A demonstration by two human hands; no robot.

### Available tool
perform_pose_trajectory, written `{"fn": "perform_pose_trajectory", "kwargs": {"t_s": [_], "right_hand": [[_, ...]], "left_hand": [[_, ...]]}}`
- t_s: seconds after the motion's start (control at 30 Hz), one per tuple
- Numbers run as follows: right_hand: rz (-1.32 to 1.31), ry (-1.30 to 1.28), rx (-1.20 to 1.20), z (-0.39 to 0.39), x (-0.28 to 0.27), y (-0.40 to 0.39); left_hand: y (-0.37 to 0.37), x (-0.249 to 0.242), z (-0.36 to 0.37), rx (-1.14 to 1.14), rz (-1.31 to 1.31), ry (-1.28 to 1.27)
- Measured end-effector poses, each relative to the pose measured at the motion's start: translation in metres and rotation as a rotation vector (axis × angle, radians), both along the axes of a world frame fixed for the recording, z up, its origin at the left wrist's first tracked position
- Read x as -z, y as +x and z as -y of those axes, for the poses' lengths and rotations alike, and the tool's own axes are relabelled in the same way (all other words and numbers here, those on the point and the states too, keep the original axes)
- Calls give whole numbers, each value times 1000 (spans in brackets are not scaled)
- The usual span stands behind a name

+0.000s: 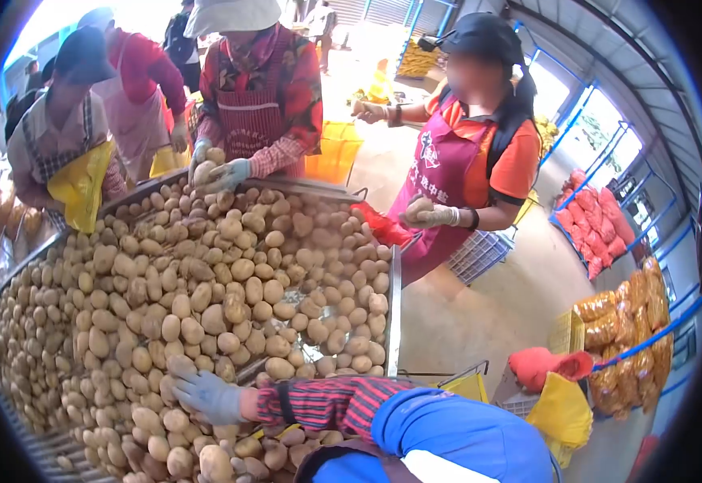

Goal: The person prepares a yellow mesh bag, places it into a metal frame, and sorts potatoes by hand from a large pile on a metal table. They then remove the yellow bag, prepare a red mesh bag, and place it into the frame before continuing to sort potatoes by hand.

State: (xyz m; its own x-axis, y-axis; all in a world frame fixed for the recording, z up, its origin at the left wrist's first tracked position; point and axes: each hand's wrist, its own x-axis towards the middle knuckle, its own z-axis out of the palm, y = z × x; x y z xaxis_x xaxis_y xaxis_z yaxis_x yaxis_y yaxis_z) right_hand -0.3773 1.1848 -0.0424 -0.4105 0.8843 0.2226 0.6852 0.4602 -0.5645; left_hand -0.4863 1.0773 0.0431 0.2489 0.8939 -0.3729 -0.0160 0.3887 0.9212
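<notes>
My right hand (pixel 210 396), in a dusty light-blue glove, reaches from the lower right across a broad heap of potatoes (pixel 194 330). It lies palm down on them, its fingers stretched out and touching the potatoes, with none gripped. A red-and-black striped oversleeve (pixel 331 402) covers my forearm, below a blue sleeve (pixel 463 427). Many potatoes are earthy brown and of mixed sizes. My left hand is out of view.
A metal rim (pixel 395 310) edges the sorting table. Opposite, a person in a red apron (pixel 250 121) holds potatoes; another in an orange shirt (pixel 516 165) holds one at right. Yellow bags (pixel 560 414) hang beside me. Filled red sacks (pixel 596 221) and orange net sacks (pixel 625 330) are stacked at right.
</notes>
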Motion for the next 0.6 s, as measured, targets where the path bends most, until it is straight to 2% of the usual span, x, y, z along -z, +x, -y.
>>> {"fn": "perform_pose_trajectory", "kwargs": {"t_s": [0.03,0.1,0.23,0.37,0.4,0.47,0.53,0.6], "right_hand": [[7,11,7,2,-3,4],[113,-89,194,20,-12,13],[238,-252,139,-6,-35,6],[176,-361,74,-1,-45,19],[180,-354,68,-9,-40,18],[308,-505,124,-21,-20,13],[302,-519,82,-34,-21,20],[139,-593,56,-35,-37,35]], "left_hand": [[1,0,-6,15,-5,5],[-2,3,-13,37,-16,13],[-6,4,-13,44,-25,-8],[-7,4,-16,26,-21,-13],[-9,4,-16,22,-21,-14],[-11,4,-16,24,-32,-13],[-13,2,-14,21,-46,3],[-15,1,-14,24,-65,51]]}}
